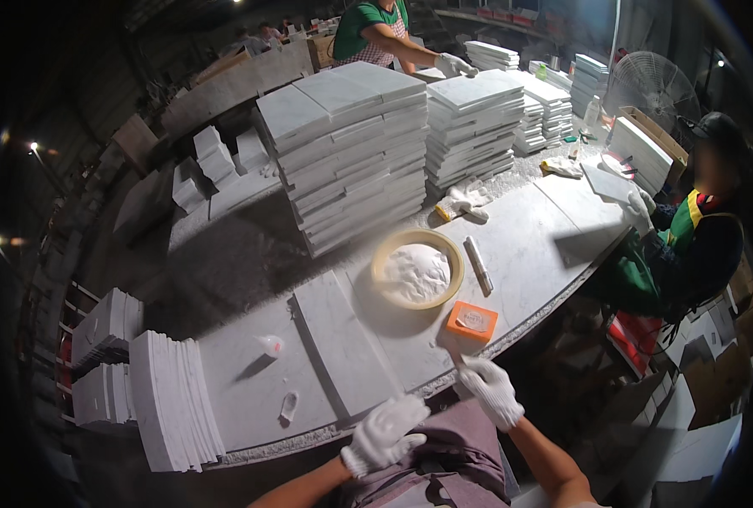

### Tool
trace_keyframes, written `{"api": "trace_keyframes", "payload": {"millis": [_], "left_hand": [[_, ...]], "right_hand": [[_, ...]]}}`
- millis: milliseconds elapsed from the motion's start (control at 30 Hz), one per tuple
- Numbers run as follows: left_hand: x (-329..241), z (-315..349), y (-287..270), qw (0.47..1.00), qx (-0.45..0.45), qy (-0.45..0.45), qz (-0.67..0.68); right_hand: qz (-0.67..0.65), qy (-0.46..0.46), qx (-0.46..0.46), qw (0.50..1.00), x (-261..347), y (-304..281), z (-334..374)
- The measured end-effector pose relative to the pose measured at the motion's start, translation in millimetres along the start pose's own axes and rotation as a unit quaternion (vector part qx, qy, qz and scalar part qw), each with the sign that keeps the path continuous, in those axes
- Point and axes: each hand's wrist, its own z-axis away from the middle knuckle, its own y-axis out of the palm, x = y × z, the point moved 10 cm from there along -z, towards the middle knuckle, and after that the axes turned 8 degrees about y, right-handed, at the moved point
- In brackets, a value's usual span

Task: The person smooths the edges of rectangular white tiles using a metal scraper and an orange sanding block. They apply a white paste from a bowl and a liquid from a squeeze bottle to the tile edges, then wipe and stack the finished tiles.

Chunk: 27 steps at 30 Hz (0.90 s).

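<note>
Both my hands wear white knit gloves. My left hand [385,434] is at the table's front edge with its fingers stretched out and nothing in it, just below a white marble slab [340,343]. Closed fingers show on my right hand [489,391], near the edge; a thin, blurred brownish thing sticks up from them, too smeared to name. Beyond that hand lies an orange box [471,322]. Behind the box stands a tan bowl [457,269] holding white powder [418,273]. A pale, marker-like stick [479,265] lies right of the bowl.
Tall tile stacks [351,161] rise at the back. Upright tiles [173,398] line the left end. A small white nozzle-like piece [269,345] and a clear plastic piece [289,406] lie left. One co-worker holds a tile [606,183]; another reaches over the stacks. A fan [651,89] stands far right.
</note>
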Motion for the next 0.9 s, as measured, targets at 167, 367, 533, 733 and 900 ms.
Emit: {"api": "trace_keyframes", "payload": {"millis": [167, 367, 533, 733, 900], "left_hand": [[34, 136, 17, 0.928, 0.079, -0.326, 0.16], [67, 175, 7, 0.884, -0.011, -0.455, 0.11], [1, 31, 34, 0.982, 0.111, -0.079, 0.132], [10, 11, -28, 0.984, -0.038, -0.109, -0.137], [40, 45, -41, 0.943, -0.084, -0.117, -0.302]], "right_hand": [[-0.177, 0.162, -0.176, 0.955, -120, -59, 129], [-0.122, 0.139, -0.29, 0.939, -137, -33, 170], [-0.166, 0.112, -0.121, 0.972, -45, 9, 84], [-0.178, 0.059, 0.024, 0.982, 28, 38, -3], [-0.104, 0.009, 0.075, 0.992, 30, 79, -64]]}}
